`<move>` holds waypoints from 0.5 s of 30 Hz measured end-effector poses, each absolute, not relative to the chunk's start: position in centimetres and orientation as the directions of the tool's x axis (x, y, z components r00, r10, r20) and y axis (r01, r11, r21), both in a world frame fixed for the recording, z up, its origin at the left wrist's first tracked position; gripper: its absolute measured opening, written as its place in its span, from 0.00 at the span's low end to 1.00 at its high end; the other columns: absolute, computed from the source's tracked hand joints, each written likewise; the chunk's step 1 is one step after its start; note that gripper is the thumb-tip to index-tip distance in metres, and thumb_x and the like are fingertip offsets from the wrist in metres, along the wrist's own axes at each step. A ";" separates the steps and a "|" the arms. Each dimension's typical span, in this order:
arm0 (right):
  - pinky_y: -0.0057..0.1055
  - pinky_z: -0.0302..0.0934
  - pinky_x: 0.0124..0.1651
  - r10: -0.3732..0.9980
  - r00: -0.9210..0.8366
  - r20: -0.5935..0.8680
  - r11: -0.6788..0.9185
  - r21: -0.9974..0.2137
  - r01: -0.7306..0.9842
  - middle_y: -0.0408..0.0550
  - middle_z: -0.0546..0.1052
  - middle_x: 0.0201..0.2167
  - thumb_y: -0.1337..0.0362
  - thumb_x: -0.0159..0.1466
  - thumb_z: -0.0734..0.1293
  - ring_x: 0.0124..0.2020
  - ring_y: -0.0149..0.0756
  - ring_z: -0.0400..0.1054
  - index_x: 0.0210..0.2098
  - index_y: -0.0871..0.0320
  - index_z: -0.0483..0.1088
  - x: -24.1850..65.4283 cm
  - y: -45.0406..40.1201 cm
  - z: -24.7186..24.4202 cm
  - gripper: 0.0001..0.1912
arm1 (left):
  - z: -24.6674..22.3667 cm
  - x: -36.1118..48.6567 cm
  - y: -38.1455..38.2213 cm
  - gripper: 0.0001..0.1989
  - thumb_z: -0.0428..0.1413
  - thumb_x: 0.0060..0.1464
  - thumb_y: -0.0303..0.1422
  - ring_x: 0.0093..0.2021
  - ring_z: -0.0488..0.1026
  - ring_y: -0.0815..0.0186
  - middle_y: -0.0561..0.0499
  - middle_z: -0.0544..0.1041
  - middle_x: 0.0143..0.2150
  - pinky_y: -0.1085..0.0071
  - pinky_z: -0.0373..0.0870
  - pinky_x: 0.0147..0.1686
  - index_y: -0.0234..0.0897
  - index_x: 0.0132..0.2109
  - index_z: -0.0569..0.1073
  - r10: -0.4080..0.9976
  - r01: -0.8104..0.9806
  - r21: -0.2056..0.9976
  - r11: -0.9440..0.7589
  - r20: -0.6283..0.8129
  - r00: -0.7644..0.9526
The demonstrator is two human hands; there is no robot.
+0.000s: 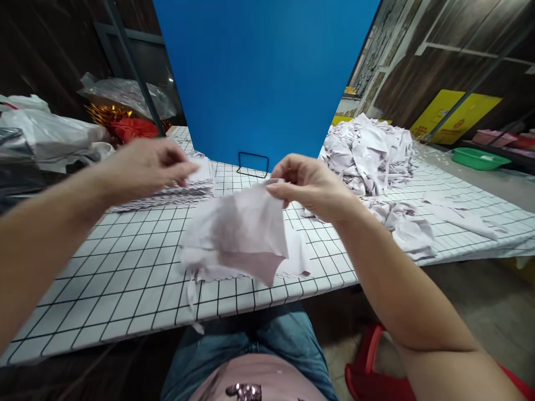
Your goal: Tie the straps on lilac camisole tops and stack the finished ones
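Note:
My right hand (pixel 311 186) pinches the upper corner of a pale pinkish-white fabric piece (pixel 246 225) between thumb and fingers. The piece hangs over the table's near part, its lower edge loose and a thin strip trailing past the table edge. Beneath it, partly hidden, lies more fabric (pixel 297 253) of the same colour. My left hand (pixel 152 167), slightly blurred, hovers to the left, apart from the held piece, its fingers loosely curled with a gap between them and nothing visible in them. Behind it is a layered stack of fabric pieces (pixel 194 189).
A tall blue board (pixel 267 78) stands behind a small black wire frame (pixel 253 164) on the checked table (pixel 125 273). A big fabric heap (pixel 368 147) and loose scraps (pixel 412 234) lie right. Plastic bags (pixel 54 131) are left, a green basin (pixel 480 159) far right, a red chair (pixel 371 367) below.

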State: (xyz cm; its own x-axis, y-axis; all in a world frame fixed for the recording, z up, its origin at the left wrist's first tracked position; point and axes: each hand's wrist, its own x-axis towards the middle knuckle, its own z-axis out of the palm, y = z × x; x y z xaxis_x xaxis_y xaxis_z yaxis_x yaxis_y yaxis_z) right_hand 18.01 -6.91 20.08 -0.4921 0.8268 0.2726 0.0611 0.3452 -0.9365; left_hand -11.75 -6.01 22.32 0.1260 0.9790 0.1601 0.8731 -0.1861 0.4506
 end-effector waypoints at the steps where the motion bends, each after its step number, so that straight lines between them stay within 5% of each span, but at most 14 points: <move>1: 0.25 0.67 0.28 0.839 -0.483 0.249 0.319 -0.945 0.066 0.41 0.72 0.26 0.64 0.56 0.74 0.26 0.26 0.68 0.34 0.59 0.67 16.9 -6.6 19.4 0.12 | 21.7 -9.7 -6.7 0.26 0.53 0.54 0.51 0.34 0.76 0.67 0.52 0.78 0.34 0.67 0.74 0.37 0.31 0.43 0.74 0.976 0.802 0.563 -0.198 0.037 0.214; 3: 0.25 0.66 0.28 0.852 -0.476 0.216 0.275 -0.960 0.056 0.40 0.71 0.25 0.63 0.57 0.74 0.25 0.27 0.68 0.34 0.59 0.66 15.0 -6.1 18.2 0.12 | 20.4 -6.2 -8.1 0.23 0.57 0.52 0.51 0.35 0.77 0.64 0.49 0.79 0.35 0.68 0.75 0.36 0.34 0.41 0.76 0.925 0.663 0.721 -0.202 -0.083 0.372; 6: 0.27 0.66 0.30 0.832 -0.500 0.241 0.286 -0.958 0.014 0.42 0.73 0.26 0.60 0.59 0.72 0.28 0.29 0.70 0.34 0.59 0.65 13.5 -5.8 17.4 0.12 | 19.4 -3.5 -8.7 0.18 0.62 0.49 0.47 0.37 0.77 0.62 0.48 0.78 0.35 0.67 0.75 0.36 0.36 0.39 0.77 0.898 0.530 0.828 -0.182 -0.080 0.433; 15: 0.33 0.65 0.50 0.595 -0.653 0.470 0.515 -0.846 -0.139 0.49 0.71 0.52 0.54 0.60 0.71 0.51 0.36 0.66 0.51 0.55 0.67 15.4 -4.7 17.9 0.22 | 23.2 -4.5 -9.2 0.11 0.60 0.51 0.35 0.33 0.75 0.68 0.52 0.76 0.32 0.69 0.73 0.35 0.30 0.39 0.77 0.884 0.363 0.863 -0.350 0.177 0.433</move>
State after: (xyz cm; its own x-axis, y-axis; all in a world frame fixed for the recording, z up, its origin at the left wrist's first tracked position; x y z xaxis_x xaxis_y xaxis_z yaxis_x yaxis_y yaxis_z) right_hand 15.36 -4.72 17.87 -0.6526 0.5945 0.4697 -0.1391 0.5154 -0.8456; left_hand -4.51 -9.21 23.24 0.4328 0.8840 0.1767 0.3631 -0.3504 0.8634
